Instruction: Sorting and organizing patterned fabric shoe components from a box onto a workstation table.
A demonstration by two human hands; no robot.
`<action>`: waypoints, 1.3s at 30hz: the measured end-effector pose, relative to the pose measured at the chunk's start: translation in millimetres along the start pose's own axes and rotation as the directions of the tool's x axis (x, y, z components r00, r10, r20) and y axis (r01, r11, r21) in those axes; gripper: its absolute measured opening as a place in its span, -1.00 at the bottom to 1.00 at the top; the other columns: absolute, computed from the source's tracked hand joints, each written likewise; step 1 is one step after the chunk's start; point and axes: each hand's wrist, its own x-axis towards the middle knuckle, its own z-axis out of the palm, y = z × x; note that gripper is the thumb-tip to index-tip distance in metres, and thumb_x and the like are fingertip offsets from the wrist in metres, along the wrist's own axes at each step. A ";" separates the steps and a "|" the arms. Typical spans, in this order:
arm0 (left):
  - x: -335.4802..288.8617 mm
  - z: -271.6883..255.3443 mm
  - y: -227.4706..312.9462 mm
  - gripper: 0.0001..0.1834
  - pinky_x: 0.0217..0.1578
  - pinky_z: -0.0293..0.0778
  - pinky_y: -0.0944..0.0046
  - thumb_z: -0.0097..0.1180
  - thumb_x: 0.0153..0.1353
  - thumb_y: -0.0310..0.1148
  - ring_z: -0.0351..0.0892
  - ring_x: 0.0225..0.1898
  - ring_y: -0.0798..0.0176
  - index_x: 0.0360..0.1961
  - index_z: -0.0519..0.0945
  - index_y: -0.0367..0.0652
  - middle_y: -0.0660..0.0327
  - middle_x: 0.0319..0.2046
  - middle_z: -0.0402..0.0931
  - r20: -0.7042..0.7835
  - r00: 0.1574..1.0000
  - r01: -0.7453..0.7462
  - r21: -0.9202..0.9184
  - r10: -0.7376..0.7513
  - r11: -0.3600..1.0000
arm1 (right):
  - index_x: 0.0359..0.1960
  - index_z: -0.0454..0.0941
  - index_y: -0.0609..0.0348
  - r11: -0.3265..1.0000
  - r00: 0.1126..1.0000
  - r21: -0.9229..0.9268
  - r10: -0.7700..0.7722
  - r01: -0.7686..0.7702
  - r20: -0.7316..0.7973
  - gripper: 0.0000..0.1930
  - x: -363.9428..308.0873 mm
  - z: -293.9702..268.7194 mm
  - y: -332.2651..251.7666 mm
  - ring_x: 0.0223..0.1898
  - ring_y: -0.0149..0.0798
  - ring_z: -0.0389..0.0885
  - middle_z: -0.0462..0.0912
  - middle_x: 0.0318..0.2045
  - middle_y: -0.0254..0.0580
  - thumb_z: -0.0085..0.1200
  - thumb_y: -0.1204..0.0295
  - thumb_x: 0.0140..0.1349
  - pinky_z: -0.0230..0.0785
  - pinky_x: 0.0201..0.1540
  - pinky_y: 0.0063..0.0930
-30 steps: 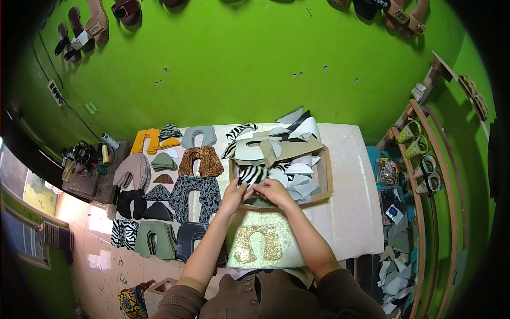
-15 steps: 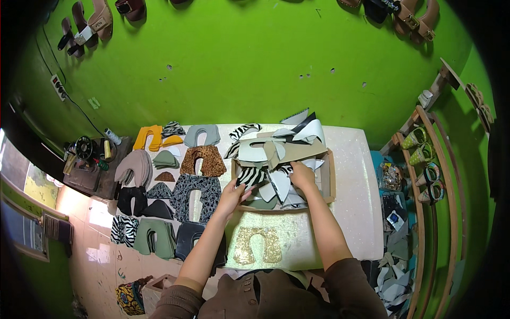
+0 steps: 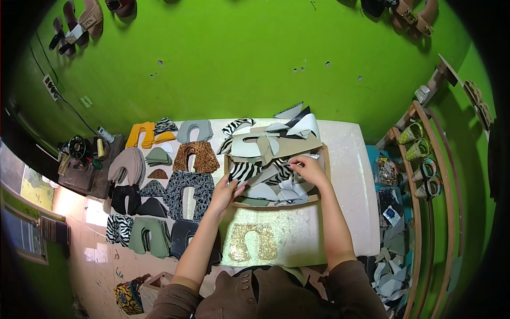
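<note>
A shallow cardboard box (image 3: 326, 181) full of cut material scraps lies in front of me. At its left side my left hand (image 3: 225, 194) is closed with its thumb against the lower edge of a zebra-print piece (image 3: 245, 171). Inside the right part of the box, my right hand (image 3: 309, 171) is bent in a pinch; what sits between its fingertips is too small to make out. Another zebra-print scrap (image 3: 281, 174) lies just left of those fingertips. Between the hands is a grey strip (image 3: 270, 173), with pale scraps below. A beige sheet (image 3: 297, 149) lies across the box's far side.
Stacks of U-shaped cut pieces cover the table's left: orange (image 3: 139, 135), leopard-print (image 3: 183, 158), patterned grey (image 3: 180, 194) and green (image 3: 149, 236). A gold U-shaped piece (image 3: 238, 244) lies nearest me. A wooden rack (image 3: 425, 212) with sandals stands right, beside scrap bins (image 3: 390, 271).
The white pointed piece between my hands is no longer seen standing out. More of the second zebra-print scrap shows. My right fingers have come up into a pinch, and the view has shifted slightly.
</note>
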 end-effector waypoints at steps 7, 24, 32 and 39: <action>0.6 5.4 -0.3 -0.71 -0.22 0.53 0.49 -0.21 0.25 -0.53 0.48 -0.06 0.19 0.00 0.28 -0.34 0.09 -0.12 0.39 0.013 1.000 0.010 -0.027 -0.009 1.000 | -0.16 0.51 0.19 0.989 0.997 -0.136 -0.066 0.059 -0.044 -0.69 -0.8 4.9 36.8 -0.21 -0.10 0.51 0.54 -0.25 -0.02 -0.07 0.60 0.00 0.34 -0.11 -0.41; -6.8 14.2 1.9 -0.71 -0.05 0.44 0.40 -0.25 0.28 -0.49 0.46 -0.04 0.18 0.01 0.23 -0.36 0.05 -0.08 0.39 0.016 1.000 -0.017 0.006 0.017 1.000 | -0.45 0.49 0.20 0.962 0.955 0.052 -0.258 0.267 -0.145 -0.91 -24.8 11.7 -10.5 -0.21 -0.15 0.45 0.47 -0.31 -0.18 0.06 0.54 -0.05 0.31 -0.21 -0.41; -8.1 33.0 -7.7 -0.74 -0.02 0.42 0.39 -0.33 0.30 -0.49 0.39 0.04 0.17 -0.01 0.22 -0.29 0.08 -0.05 0.34 0.061 0.998 0.036 -0.037 -0.033 0.999 | -0.43 0.50 0.19 0.880 0.722 -0.268 -0.476 0.393 -0.502 -0.86 -51.2 57.6 -24.0 -0.45 -0.17 0.49 0.46 -0.45 -0.21 0.10 0.59 -0.09 0.36 -0.42 -0.43; -16.4 40.3 -19.8 -0.67 -0.02 0.39 0.36 -0.30 0.32 -0.38 0.42 -0.07 0.32 0.08 0.25 -0.21 0.16 -0.07 0.38 0.103 0.991 0.093 -0.096 -0.083 0.991 | -0.28 0.45 0.19 0.797 0.711 -0.418 -0.590 0.436 -0.382 -0.77 -68.1 102.2 -47.8 -0.46 -0.16 0.50 0.44 -0.43 -0.18 0.08 0.53 -0.04 0.39 -0.45 -0.42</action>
